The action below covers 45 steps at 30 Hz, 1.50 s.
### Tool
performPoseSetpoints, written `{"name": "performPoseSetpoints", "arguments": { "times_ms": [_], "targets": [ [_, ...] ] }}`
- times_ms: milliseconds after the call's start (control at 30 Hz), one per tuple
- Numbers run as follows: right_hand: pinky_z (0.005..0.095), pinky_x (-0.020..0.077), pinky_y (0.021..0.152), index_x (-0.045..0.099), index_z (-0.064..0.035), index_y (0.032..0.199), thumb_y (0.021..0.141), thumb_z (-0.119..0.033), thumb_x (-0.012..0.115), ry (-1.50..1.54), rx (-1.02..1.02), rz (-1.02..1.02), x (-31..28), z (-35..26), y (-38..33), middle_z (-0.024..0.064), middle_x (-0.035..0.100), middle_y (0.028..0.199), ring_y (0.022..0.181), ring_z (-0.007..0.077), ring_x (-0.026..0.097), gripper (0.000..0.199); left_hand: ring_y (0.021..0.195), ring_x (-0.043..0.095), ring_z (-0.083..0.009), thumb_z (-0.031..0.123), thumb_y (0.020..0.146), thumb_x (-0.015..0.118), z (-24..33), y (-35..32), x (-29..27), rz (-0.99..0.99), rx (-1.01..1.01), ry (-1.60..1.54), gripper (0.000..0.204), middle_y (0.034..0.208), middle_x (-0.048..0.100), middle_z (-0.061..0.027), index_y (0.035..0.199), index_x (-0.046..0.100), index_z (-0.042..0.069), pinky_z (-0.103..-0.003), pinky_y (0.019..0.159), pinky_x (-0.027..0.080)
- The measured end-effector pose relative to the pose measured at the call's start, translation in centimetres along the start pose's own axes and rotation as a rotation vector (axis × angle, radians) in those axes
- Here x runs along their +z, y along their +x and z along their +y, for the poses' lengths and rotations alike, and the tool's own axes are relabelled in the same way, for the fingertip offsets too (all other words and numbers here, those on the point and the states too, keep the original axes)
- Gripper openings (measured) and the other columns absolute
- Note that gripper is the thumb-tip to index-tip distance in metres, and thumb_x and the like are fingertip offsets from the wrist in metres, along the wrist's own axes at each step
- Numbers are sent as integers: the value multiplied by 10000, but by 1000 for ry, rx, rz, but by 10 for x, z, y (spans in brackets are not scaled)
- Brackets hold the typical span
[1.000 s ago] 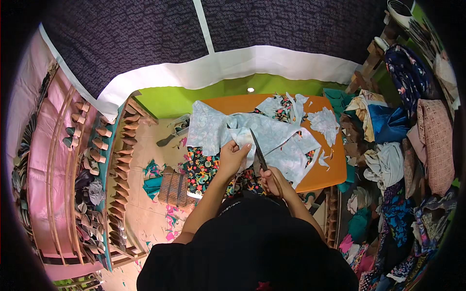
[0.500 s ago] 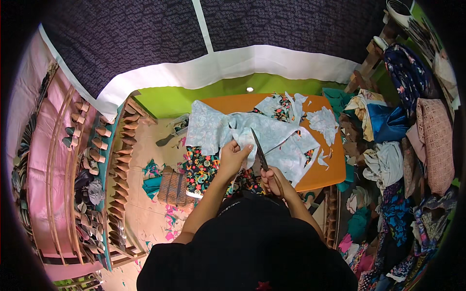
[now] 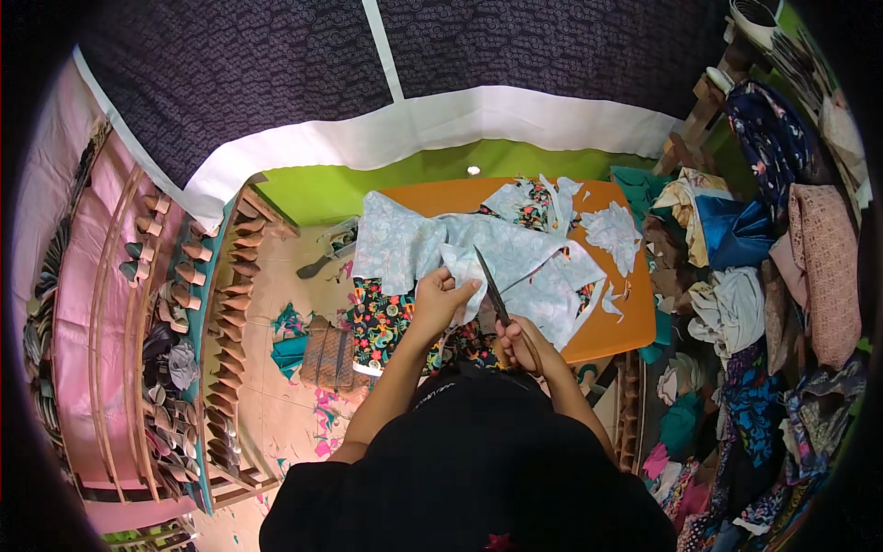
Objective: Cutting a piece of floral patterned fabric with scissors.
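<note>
A view straight down over a person in a black top, whose forearms rise from 6 o'clock toward an orange table [image 3: 460, 195].

Nearest, the right hand [image 3: 521, 342] sits just past the chest at about 5 o'clock from the picture's centre. Its fingers are closed through the handles of a pair of dark scissors [image 3: 494, 294], whose blades point up and slightly left toward 11 o'clock. The blades look closed or nearly so, too thin to tell for certain, and lie against the pale cloth.

Just left of the blades, the left hand [image 3: 440, 298] is closed in a pinch on a fold of light blue patterned fabric [image 3: 515, 262]. It lifts the edge off the table, probably to keep the cloth taut beside the blades so the cut runs clean.

That blue fabric spreads over the middle of the table, from 10 o'clock to 3 o'clock of the hands. Beneath it lies a black floral fabric [image 3: 375, 317], whose end hangs over the table's near left edge. Cut scraps [image 3: 614, 232] of pale cloth rest toward the table's right side, likely pushed aside as offcuts.

Farther out, at 3 o'clock, heaps of folded cloth [image 3: 736, 276] stand stacked within reach. At 9 o'clock, wooden racks [image 3: 175, 304] carry rows of small cone-shaped items. At 12 o'clock, a dark curtain with a white band [image 3: 405, 124] hangs behind the table.
</note>
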State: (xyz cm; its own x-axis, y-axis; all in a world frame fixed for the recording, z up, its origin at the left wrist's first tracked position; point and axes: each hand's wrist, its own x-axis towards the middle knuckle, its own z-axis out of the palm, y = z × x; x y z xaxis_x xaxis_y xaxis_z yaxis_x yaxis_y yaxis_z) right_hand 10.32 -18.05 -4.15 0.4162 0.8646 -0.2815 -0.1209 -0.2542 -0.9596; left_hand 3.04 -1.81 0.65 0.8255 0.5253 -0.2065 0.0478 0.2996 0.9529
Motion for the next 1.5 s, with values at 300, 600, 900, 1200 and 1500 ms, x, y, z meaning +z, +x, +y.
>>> {"name": "performPoseSetpoints", "arguments": {
  "times_ms": [300,600,900,1200,1500],
  "targets": [
    [180,298,384,383,-95,709,577,-788,373,-13,-6,26,5,-13,-6,-41,356,543,430,51,346,705,395,423,-43,74,727,638,-12,7,-10,5,32,65,144,562,507,5,741,512,7,-192,334,311],
    [202,309,392,379,-76,662,570,-796,371,-44,-105,-19,-2,-34,-13,-25,356,540,443,72,372,726,476,458,-27,65,724,636,-6,2,-9,-38,-8,27,142,612,543,1,781,525,-4,-179,401,339],
    [204,298,390,382,-70,655,572,-798,365,-2,-66,1,-3,-24,-12,-22,336,536,432,77,354,734,445,446,-28,60,717,635,-2,1,-15,-131,-52,72,167,581,534,8,819,533,-23,-181,377,322],
    [227,334,375,387,-70,626,607,-788,345,-61,-59,-130,-14,-10,-7,-2,368,505,432,95,401,720,447,435,-27,77,720,638,2,1,-19,-130,-82,151,161,584,538,14,813,549,-19,-179,379,309],
    [216,319,414,384,-79,678,666,-741,370,-142,-132,50,7,-18,-6,-20,362,537,471,79,385,663,569,531,-61,97,766,605,0,2,-2,73,9,-82,179,723,596,-43,883,566,-32,-183,488,409]
  ]
}}
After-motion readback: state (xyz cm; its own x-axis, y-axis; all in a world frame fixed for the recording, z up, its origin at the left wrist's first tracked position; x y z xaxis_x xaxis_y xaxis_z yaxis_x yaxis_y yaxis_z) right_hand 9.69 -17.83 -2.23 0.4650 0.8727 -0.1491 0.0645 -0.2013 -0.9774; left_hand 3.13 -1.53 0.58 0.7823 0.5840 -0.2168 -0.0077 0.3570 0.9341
